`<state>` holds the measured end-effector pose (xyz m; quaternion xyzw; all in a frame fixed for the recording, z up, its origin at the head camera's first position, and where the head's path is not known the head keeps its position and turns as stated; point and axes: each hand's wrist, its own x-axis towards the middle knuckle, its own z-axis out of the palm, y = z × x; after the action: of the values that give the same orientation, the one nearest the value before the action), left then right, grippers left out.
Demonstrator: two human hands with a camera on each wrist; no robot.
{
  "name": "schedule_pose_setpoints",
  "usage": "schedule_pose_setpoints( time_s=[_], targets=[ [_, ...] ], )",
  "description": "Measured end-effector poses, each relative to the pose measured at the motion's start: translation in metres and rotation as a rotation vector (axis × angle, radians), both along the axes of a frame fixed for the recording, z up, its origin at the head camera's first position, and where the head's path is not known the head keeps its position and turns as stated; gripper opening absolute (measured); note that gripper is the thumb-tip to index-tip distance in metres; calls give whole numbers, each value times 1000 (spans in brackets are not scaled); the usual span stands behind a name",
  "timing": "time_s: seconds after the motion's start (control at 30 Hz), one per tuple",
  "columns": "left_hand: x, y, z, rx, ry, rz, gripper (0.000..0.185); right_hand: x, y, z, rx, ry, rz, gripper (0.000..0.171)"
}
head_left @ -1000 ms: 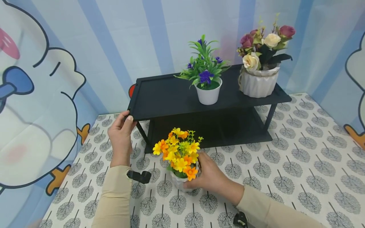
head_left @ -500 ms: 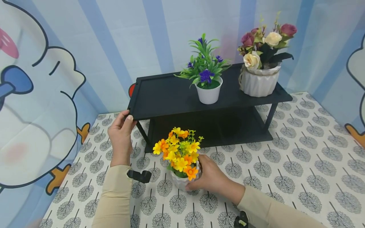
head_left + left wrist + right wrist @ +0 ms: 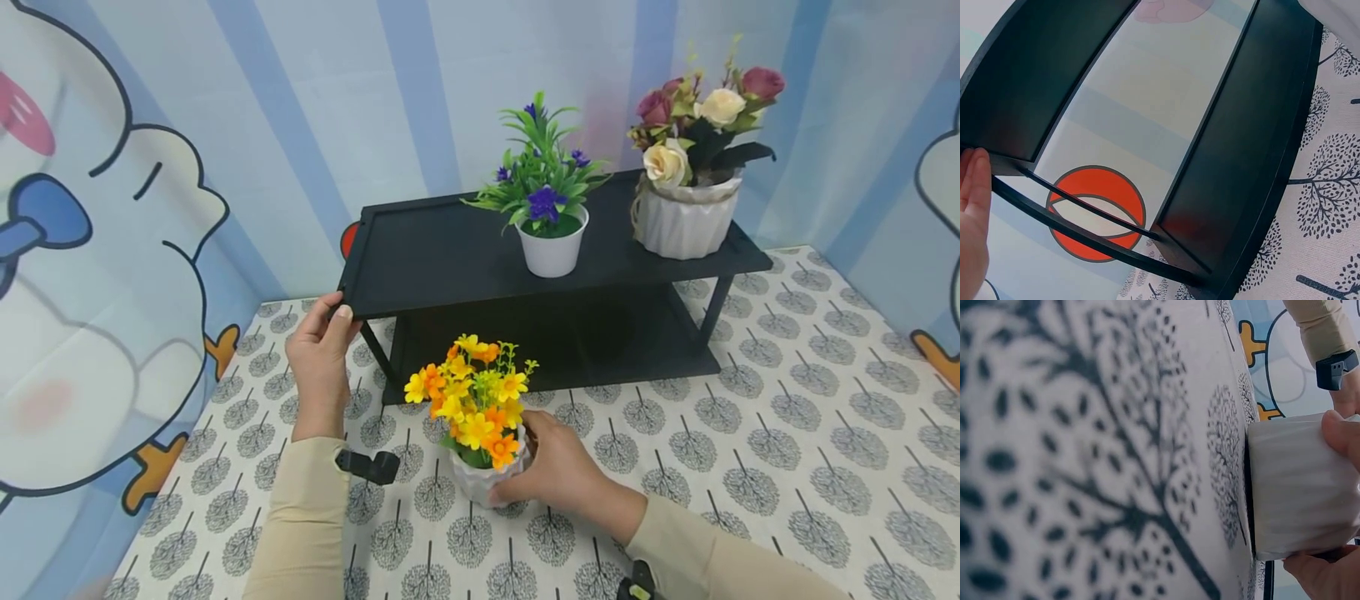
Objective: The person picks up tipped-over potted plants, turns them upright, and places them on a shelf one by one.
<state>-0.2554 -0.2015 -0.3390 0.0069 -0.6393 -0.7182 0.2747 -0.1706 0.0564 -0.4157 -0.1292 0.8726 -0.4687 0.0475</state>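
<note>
My left hand [image 3: 321,358] holds the front left corner of a black two-tier shelf [image 3: 427,258], its thumb at the edge; in the left wrist view its fingers [image 3: 974,187] touch the end of one tier. In front of the shelf, my right hand [image 3: 558,467] grips a white ribbed flowerpot [image 3: 476,485] from its right side. Yellow and orange artificial flowers [image 3: 474,429] fill that pot. The right wrist view shows the pot [image 3: 1300,487] between thumb and fingers, its base at the tablecloth; whether it bears on the cloth I cannot tell.
On the upper tier stand a small white pot [image 3: 551,252] with purple flowers and a larger white pot [image 3: 686,221] with roses. The lower tier [image 3: 570,342] lies beneath. A tree-print cloth [image 3: 750,492] covers the table; a cartoon backdrop [image 3: 315,100] hangs behind.
Both hands keep their places on the shelf corner and the flowerpot. The head view shifts only very slightly.
</note>
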Motion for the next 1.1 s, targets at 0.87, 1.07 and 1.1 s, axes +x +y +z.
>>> schedule_pose_setpoints(
  time_s=[0.87, 1.07, 1.1],
  targets=[
    [-1, -2, 0, -27, -34, -5, 29, -1, 2, 62, -52, 136, -25, 80],
    [-2, -2, -2, -33, -35, -3, 30, -6, 1, 86, -83, 219, -15, 77],
    [-2, -2, -2, -32, -34, -3, 29, -8, 0, 90, -89, 231, -9, 76]
  ],
)
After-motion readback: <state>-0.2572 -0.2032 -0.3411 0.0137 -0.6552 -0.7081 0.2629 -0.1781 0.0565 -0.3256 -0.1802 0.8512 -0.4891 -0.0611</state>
